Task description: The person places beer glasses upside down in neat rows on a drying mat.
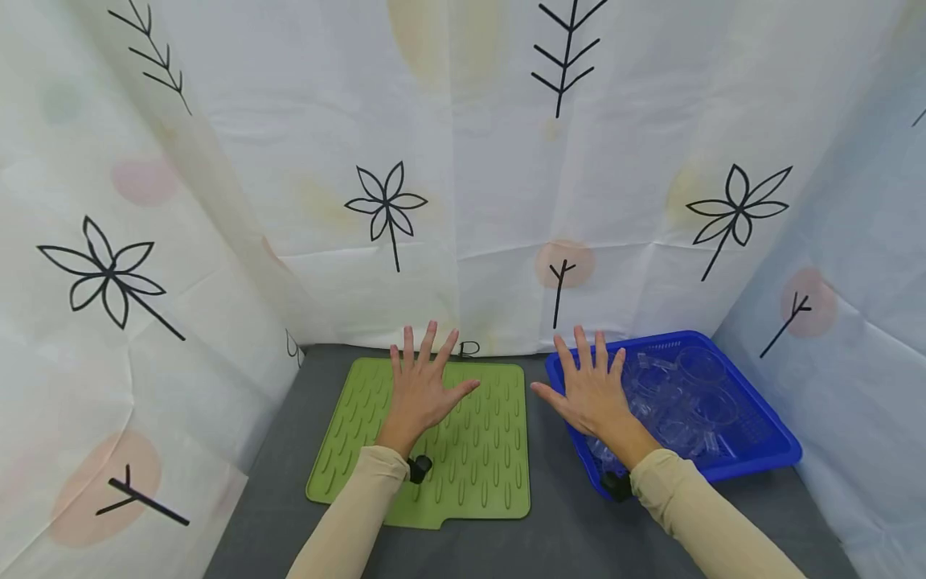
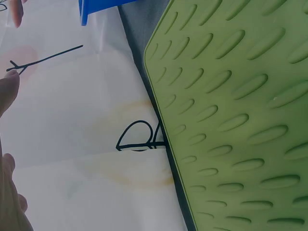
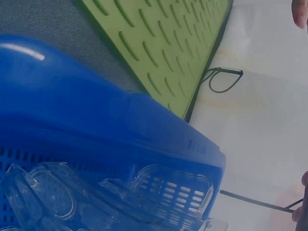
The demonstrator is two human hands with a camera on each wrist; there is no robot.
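Observation:
My left hand (image 1: 421, 396) is held over the green ridged mat (image 1: 492, 450), its fingers straight and spread, holding nothing. The right hand (image 1: 592, 394) hovers by the left side of a blue plastic basket (image 1: 760, 458), also with spread fingers and nothing in it. Inside that basket lie several clear, see-through cups or mugs (image 1: 714, 406), some showing handles; they overlap, so their exact shapes are hard to tell. In the right wrist view the clear pieces (image 3: 53, 192) lie close against the slotted basket wall (image 3: 96, 106).
A dark grey table (image 1: 275, 482) carries the mat on the left and the basket on the right, with a strip of tabletop between them. A white curtain (image 1: 499, 201) with line-drawn flowers and twigs hangs behind and along both sides.

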